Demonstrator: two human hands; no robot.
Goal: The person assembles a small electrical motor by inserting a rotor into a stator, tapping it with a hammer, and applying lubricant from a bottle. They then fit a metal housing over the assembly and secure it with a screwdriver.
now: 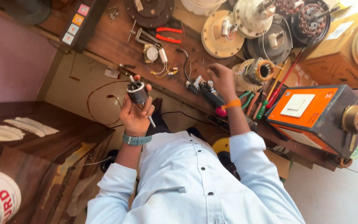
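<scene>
While a cluttered wooden table (117,39) fills the room's upper half, both hands work at its edge.

Pale floor (336,195) lies right, a pink wall (9,62) left. Largest on the table is an orange-topped box (311,112), then round fan motors (222,35), then red pliers (166,35). Right hand (220,79) reaches over the table, fingers loosely curled, holding nothing I can see. Left hand (135,114), off the table's edge, has fingers wrapped round a small dark motor core (137,92).
</scene>
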